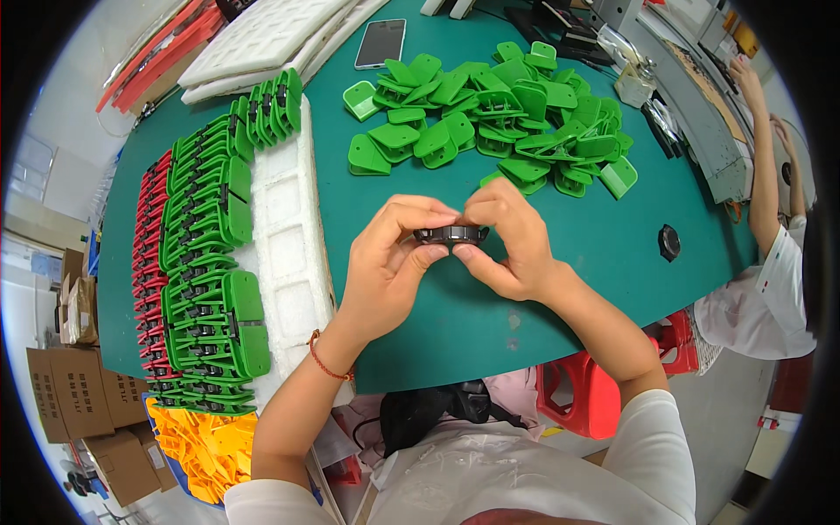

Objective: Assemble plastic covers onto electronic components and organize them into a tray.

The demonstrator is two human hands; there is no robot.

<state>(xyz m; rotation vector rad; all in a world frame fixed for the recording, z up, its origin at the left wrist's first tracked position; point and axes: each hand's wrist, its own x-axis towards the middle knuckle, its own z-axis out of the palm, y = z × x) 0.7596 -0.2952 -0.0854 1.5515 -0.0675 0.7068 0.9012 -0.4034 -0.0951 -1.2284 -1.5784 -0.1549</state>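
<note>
My left hand (382,262) and my right hand (518,248) meet over the middle of the green table. Between their thumbs and fingertips, both pinch a black round watch case (451,234), seen edge-on and held a little above the tabletop. The fingers cover its two ends. A second black round watch case (668,242) lies by itself on the table to the right. Beyond my hands is a loose heap of green plastic clamps (525,109), the closest of them just past my right fingers.
At left, rows of green clamps (206,188) with black pieces in them stand by a white foam tray (293,236), red clamps (150,262) beside them. Orange pieces (208,446) fill a blue bin below. A phone (381,44) lies at the back; another person's arm (763,166) is at right.
</note>
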